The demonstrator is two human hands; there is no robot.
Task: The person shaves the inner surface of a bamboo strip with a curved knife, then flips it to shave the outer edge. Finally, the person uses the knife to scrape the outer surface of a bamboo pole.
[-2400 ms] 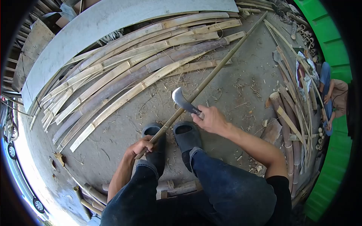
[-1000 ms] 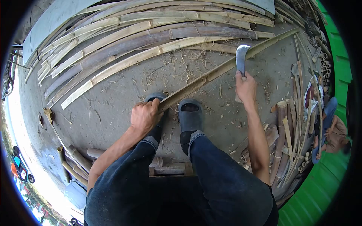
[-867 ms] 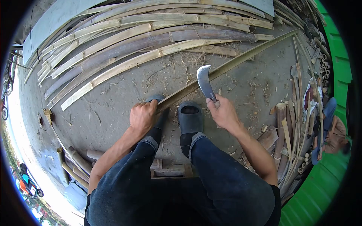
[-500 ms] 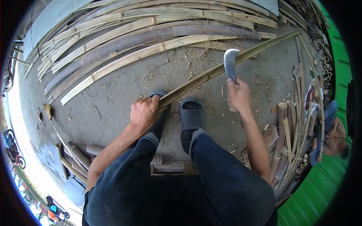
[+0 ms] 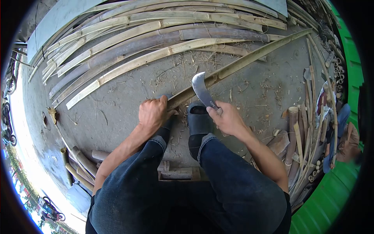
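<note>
A long split bamboo piece runs diagonally from between my feet to the upper right, its hollow side showing. My left hand is closed around its near end, above my left shoe. In my right hand is the handle of a curved knife, held above my right shoe. The blade points up and left, with its tip over the bamboo's edge; whether it touches cannot be made out.
Several long bamboo strips lie across the ground ahead. Upright and leaning bamboo pieces stand at the right, near a green corrugated sheet. Short bamboo lengths lie at the lower left. Shavings litter the floor.
My right hand and the knife have moved down and left, toward the near part of the bamboo. My left hand still holds the bamboo's end.
</note>
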